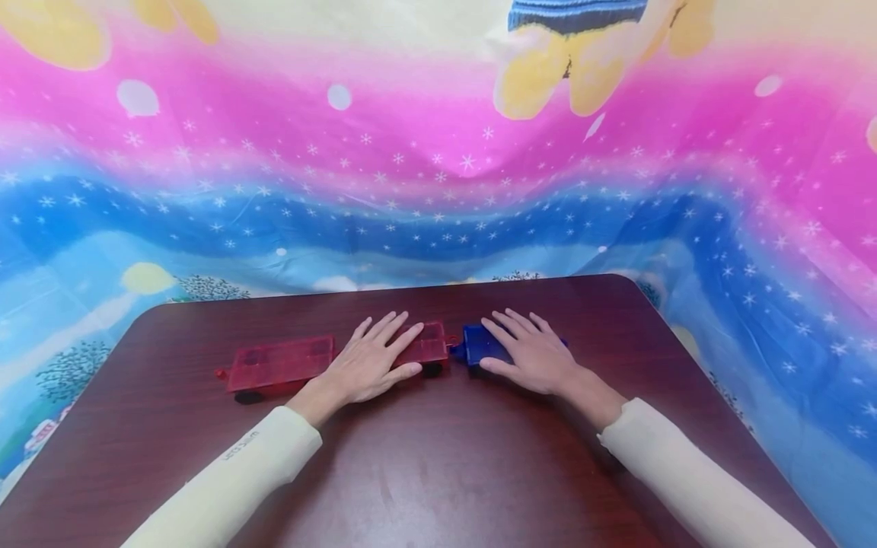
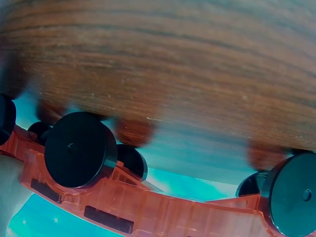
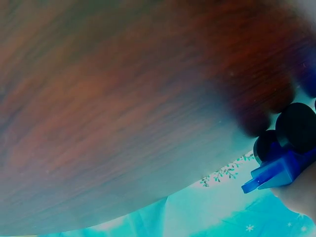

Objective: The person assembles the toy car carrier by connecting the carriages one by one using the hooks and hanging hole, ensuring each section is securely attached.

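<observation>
In the head view, my left hand [image 1: 370, 361] lies palm down with fingers spread over a translucent red toy wagon [image 1: 428, 342], hiding much of it. Left of this hand is another red toy wagon [image 1: 281, 361]; the link between the two is hidden. My right hand [image 1: 530, 354] spreads over a blue toy vehicle [image 1: 476, 346], whose front end meets the red wagon's small hook [image 1: 452, 340]. Black wheels [image 2: 81, 149] and red undersides show in the left wrist view. The right wrist view catches the blue vehicle's protruding end [image 3: 271, 173] and its wheels [image 3: 296, 127].
The dark brown wooden table [image 1: 425, 472] has rounded far corners, and the toys stand in a row toward its far edge. Behind it hangs a pink and blue curtain [image 1: 411, 205] with snowflake prints, wrapping round both sides.
</observation>
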{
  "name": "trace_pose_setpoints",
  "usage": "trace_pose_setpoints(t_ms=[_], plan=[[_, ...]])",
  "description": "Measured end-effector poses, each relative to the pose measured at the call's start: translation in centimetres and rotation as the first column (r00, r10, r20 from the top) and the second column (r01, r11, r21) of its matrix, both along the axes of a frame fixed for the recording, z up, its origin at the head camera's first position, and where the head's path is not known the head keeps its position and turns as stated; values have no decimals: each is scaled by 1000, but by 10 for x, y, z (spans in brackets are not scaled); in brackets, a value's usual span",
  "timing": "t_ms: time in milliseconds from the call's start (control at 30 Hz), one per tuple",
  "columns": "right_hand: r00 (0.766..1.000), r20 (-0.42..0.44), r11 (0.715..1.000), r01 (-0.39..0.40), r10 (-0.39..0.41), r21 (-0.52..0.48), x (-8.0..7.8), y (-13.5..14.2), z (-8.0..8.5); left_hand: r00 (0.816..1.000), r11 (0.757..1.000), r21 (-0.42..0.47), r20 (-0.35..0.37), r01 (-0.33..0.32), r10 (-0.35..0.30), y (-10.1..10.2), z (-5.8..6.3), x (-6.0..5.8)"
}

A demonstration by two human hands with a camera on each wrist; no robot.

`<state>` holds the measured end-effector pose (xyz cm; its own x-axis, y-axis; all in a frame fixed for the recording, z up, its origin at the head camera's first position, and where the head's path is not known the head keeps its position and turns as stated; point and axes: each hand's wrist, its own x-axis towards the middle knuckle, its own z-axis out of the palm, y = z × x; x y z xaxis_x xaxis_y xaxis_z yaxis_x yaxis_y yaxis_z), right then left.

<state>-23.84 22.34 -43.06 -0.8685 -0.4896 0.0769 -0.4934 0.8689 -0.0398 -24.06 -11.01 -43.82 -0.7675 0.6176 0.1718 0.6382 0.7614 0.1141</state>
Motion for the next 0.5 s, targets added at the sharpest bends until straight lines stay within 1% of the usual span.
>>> trace_pose_setpoints(t_ms=[233, 500], plan=[[1000, 7, 1000, 13, -13, 3, -1, 0, 1, 1000, 1000, -26, 1, 1, -1, 1, 0, 0], [1000, 10, 1000, 7, -7, -3, -3, 2, 1, 1000, 998, -62, -7, 3, -3, 3, 2, 0]])
